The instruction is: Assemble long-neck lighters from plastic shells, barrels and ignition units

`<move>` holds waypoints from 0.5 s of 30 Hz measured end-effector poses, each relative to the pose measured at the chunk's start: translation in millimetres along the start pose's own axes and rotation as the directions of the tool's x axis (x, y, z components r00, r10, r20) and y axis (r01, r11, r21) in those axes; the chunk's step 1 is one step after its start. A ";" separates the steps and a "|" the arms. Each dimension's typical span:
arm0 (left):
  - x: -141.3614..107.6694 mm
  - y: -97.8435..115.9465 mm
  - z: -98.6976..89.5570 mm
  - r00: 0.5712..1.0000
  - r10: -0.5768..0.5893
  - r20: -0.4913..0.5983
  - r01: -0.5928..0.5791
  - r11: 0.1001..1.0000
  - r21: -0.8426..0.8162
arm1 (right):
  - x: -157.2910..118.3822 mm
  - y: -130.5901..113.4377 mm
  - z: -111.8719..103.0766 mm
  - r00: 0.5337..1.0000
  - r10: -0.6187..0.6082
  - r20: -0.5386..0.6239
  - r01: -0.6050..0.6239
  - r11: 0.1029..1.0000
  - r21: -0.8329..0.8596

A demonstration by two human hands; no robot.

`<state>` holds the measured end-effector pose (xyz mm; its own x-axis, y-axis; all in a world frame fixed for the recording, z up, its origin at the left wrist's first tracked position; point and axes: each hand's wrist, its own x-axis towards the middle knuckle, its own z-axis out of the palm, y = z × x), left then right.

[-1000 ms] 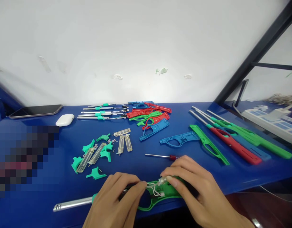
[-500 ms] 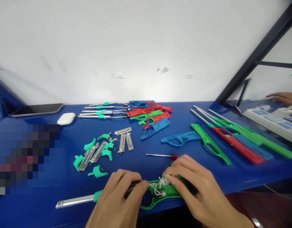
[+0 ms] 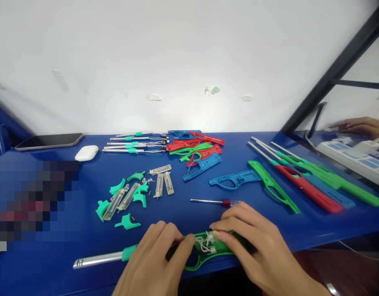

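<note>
At the table's front edge lies a half-assembled stick lighter: an open green handle shell (image 3: 195, 264), with a silver metal tube (image 3: 98, 260) and turquoise collar sticking out to the left. My left hand (image 3: 155, 259) is closed over the tube end of the shell, its thumb and finger beside white wires (image 3: 204, 246). With thumb and fingers, my right hand (image 3: 257, 246) grips a clear fuel tank (image 3: 211, 237) at the shell's right part; the hand hides most of the tank. Just behind that hand, a screwdriver (image 3: 226, 203) with a red collar rests on the table.
Turquoise triggers (image 3: 127, 222) and clear tanks (image 3: 129, 197) lie left of centre. Metal tubes with wires (image 3: 124, 151) and coloured shell halves (image 3: 204, 166) are at the back. Closed lighters (image 3: 309, 187) lie right. A phone (image 3: 49, 141), white case (image 3: 86, 153) and power strip (image 3: 346, 152) are around.
The clear tank sits slightly lower in the green shell, and my right fingers have shifted slightly with it. My left hand keeps its hold. The view has moved a little.
</note>
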<state>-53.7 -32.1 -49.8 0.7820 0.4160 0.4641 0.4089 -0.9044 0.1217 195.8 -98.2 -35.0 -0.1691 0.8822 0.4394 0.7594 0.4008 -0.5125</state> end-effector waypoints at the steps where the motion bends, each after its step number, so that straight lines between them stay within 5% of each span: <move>1: 0.1 -0.3 -0.2 1.000 0.006 0.000 -0.006 1.000 0.019 | -0.3 0.1 0.2 1.000 0.004 -0.001 -0.004 1.000 -0.010; 15: 2.3 1.9 -7.0 1.000 0.018 -0.015 -0.018 0.999 0.043 | -5.2 1.2 1.0 1.000 0.006 0.004 -0.006 0.999 -0.051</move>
<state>-54.5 -33.5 -42.4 0.7822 0.3979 0.4794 0.4149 -0.9067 0.0758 196.9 -102.0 -38.7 -0.1672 0.8855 0.4335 0.7915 0.3828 -0.4765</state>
